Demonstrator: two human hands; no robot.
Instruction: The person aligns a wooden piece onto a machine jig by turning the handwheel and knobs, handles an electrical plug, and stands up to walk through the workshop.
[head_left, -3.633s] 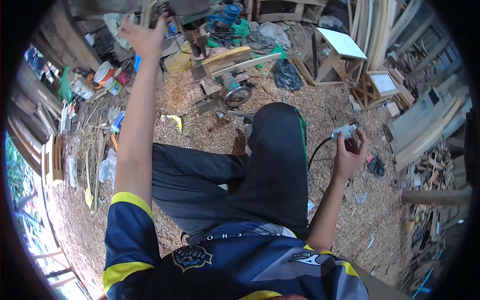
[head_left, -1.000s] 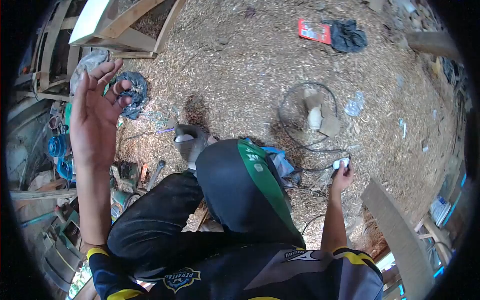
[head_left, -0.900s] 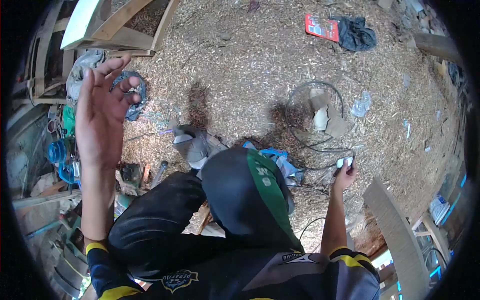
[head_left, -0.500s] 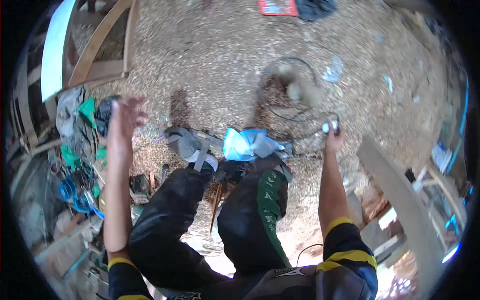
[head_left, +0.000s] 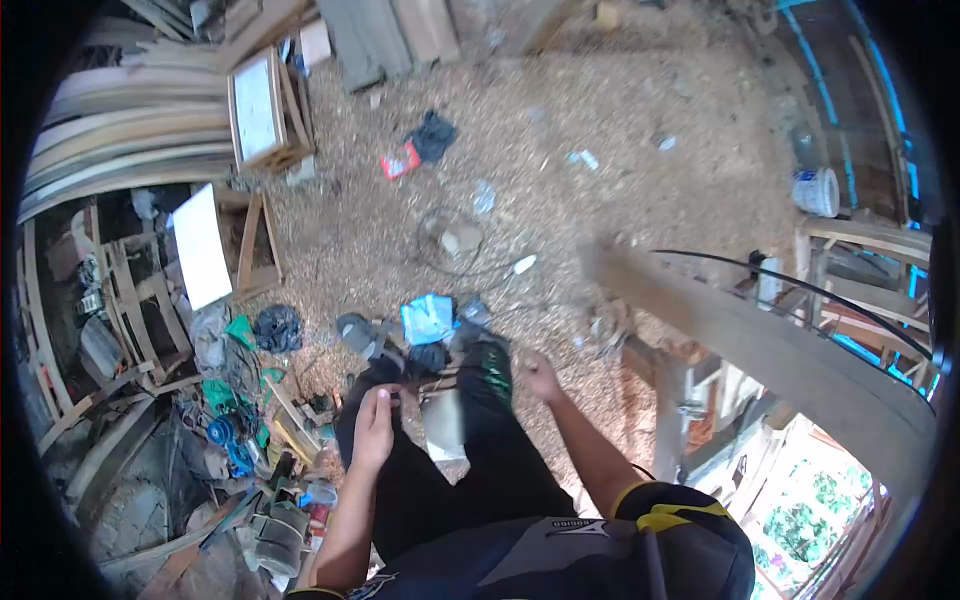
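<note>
My left hand (head_left: 375,432) is above my left thigh, fingers loosely apart and partly smeared by motion, with nothing seen in it. Beside my right knee, my right hand (head_left: 540,378) has its fingers curled in, and no object shows in them. Beyond it, a small white object (head_left: 525,264) that looks like a cable connector lies by a dark cable (head_left: 475,272) on the shavings-covered ground. Near my feet are a crumpled light-blue plastic bag (head_left: 428,319) and a dark bag or cloth (head_left: 428,357).
A long wooden beam (head_left: 760,350) slants across the right side, with a black cable (head_left: 800,285) above it. Stacked boards (head_left: 140,120) and framed wooden pieces (head_left: 205,245) stand left. A white bucket (head_left: 815,192) is far right; a red packet (head_left: 400,160) lies ahead.
My right hand has let go of the white object and come back toward my knee. My left hand has come in over my thigh. The view has risen and shows more ground.
</note>
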